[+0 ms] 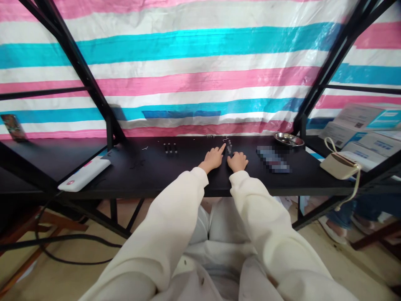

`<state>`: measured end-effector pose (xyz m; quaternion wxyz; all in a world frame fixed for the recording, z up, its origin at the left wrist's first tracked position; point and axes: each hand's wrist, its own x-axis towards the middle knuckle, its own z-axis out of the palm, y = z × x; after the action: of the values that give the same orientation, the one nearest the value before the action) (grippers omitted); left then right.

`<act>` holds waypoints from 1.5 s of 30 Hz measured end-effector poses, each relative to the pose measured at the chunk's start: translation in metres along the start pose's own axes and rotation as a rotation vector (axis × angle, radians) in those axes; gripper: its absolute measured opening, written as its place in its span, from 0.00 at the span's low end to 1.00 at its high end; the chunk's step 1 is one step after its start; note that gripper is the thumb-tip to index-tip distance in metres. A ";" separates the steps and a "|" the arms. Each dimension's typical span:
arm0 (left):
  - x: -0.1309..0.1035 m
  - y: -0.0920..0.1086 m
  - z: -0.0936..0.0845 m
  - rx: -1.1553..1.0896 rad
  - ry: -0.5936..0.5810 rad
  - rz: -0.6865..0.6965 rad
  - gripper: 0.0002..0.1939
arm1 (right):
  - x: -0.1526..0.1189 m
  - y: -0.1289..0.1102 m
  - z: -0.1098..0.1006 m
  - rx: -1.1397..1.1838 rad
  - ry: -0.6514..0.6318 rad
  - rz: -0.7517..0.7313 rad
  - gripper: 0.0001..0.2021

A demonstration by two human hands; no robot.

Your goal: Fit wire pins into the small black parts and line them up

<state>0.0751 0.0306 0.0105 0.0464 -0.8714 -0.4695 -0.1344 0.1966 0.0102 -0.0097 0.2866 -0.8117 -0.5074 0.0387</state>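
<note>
My left hand [213,159] rests over the black table [150,175], its index finger stretched toward a small cluster of grey cylinder-like pieces [229,146]. Just right of that finger, my right hand [238,161] lies low on the tabletop near the same pieces, fingers apart and somewhat bent. Nothing shows in either hand. Farther left stand three small dark cylinders with pale ends [170,148] in a row. Tiny silvery bits [209,136] lie along the back edge. The small pieces are too small to name.
A white oblong case [84,174] lies at the left. To the right are a blurred-out flat object [273,159], a round metal dish [288,139] and a beige pouch [340,165]. Boxes [360,125] stand beyond. Black frame posts [75,58] rise at both sides before a striped sheet [200,46].
</note>
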 end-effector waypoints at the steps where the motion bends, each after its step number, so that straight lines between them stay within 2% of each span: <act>1: 0.003 0.001 0.002 -0.001 -0.003 -0.013 0.30 | 0.001 0.000 0.000 -0.002 -0.007 0.000 0.19; 6: 0.010 0.005 0.007 0.011 -0.004 -0.058 0.26 | 0.006 -0.002 0.001 -0.008 -0.026 0.001 0.19; 13: 0.008 0.004 0.005 -0.071 0.101 -0.147 0.13 | 0.012 -0.003 0.006 0.027 0.008 -0.016 0.17; 21: -0.008 -0.017 -0.003 -0.237 0.206 -0.159 0.09 | 0.018 -0.003 0.009 0.049 0.021 -0.031 0.16; 26: -0.029 -0.040 -0.013 -0.402 0.310 -0.243 0.08 | 0.018 -0.003 0.009 0.051 0.015 -0.020 0.15; 31: -0.046 -0.058 -0.011 -0.552 0.398 -0.326 0.07 | 0.020 -0.002 0.010 0.065 0.025 -0.014 0.14; 35: -0.053 -0.062 -0.006 -0.645 0.421 -0.381 0.07 | 0.021 -0.002 0.010 0.070 0.036 -0.012 0.13; 40: -0.055 -0.062 -0.004 -0.637 0.422 -0.379 0.07 | 0.021 0.001 0.010 0.066 0.022 -0.012 0.11; 43: -0.055 -0.062 -0.003 -0.629 0.405 -0.345 0.08 | 0.018 0.000 0.009 0.046 -0.003 -0.082 0.10; 45: -0.055 -0.062 -0.004 -0.632 0.402 -0.308 0.08 | 0.014 -0.003 0.008 0.000 -0.020 -0.220 0.10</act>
<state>-0.0059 0.0196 -0.0041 -0.1535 -0.7186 -0.5118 -0.4452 0.1978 0.0267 -0.0120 0.2842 -0.7508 -0.5961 0.0153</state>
